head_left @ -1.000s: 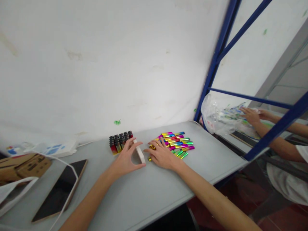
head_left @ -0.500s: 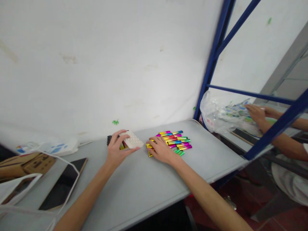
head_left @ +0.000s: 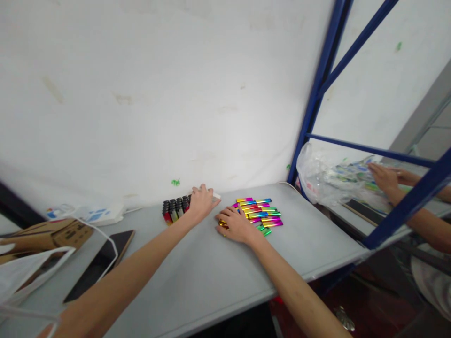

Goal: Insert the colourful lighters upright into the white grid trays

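My left hand [head_left: 202, 203] is by the wall, its fingers closed over a white tray [head_left: 216, 197], most of which the hand hides. Just left of it stands a block of small upright pieces with black tops and coloured bodies [head_left: 175, 209]. Shiny tube-like pieces in gold, pink, blue and green [head_left: 262, 213] lie in rows on the table. At the left end of these rows, my right hand [head_left: 237, 224] has its fingers curled over several gold ones; the fingertips are partly hidden.
Left on the grey table [head_left: 197, 291] are a dark flat panel [head_left: 100, 263], a cardboard box [head_left: 70, 234], a white cable and a white packet [head_left: 105, 213]. A blue metal frame [head_left: 313, 108] rises on the right. Beyond it, another person's hands [head_left: 385, 178] work near clear plastic bags [head_left: 317, 178].
My left hand has moved right and toward the wall with the white tray, uncovering the black-topped pieces. The right hand stays over the gold pieces. The view has shifted slightly.
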`<state>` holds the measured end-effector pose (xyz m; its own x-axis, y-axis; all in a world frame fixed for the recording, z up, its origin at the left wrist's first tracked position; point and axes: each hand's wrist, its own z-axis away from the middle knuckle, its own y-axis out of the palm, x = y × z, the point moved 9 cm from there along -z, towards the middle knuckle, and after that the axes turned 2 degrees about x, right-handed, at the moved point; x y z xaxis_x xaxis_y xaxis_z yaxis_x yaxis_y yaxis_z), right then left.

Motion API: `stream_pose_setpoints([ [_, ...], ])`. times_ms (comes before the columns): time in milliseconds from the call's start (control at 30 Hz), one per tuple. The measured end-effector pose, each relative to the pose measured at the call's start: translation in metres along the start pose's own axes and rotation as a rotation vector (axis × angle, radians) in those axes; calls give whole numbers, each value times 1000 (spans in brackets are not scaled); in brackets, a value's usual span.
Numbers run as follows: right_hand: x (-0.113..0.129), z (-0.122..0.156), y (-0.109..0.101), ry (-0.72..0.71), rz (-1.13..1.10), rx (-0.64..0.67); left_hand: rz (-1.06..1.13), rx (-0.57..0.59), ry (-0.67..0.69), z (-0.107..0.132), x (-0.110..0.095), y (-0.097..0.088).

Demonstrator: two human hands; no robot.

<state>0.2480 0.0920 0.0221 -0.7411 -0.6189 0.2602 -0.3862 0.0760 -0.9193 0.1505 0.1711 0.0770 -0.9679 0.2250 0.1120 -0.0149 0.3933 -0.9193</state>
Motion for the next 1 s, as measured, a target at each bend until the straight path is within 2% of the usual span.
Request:
stream_pose_setpoints([
  [67, -1, 1, 1, -10, -9, 14, -27, 2, -2, 8, -2, 6],
  [233, -2, 0, 3, -10, -9, 18, -70, 48, 111, 28, -8, 18],
  [500, -1, -1, 3, -12, 3, 1, -57, 5, 216, 32, -24, 15],
  [633, -4, 0, 2, -20, -22, -11, 21, -50, 238, 41, -18, 4],
  [700, -6, 0, -2, -33, -47, -39, 159, -194, 313, 51, -3, -16],
  [733, -8, 0, -4, -35, -58, -55, 204, -251, 328, 57, 11, -24],
  [800, -13, 0, -9, -21, -74, -82, 278, -345, 233, 65, 56, -34],
  [833, -16, 0, -11, -6, -77, -90, 320, -350, 156, 69, 83, -32],
  [867, -19, 0, -12, 9, -79, -96, 365, -329, 76, 72, 109, -26],
  [933, -21, -1, -13, 30, -79, -103, 464, -216, -55, 78, 150, -4],
  [1000, -22, -1, -13, 39, -78, -112, 589, -48, -85, 84, 169, 23],
])
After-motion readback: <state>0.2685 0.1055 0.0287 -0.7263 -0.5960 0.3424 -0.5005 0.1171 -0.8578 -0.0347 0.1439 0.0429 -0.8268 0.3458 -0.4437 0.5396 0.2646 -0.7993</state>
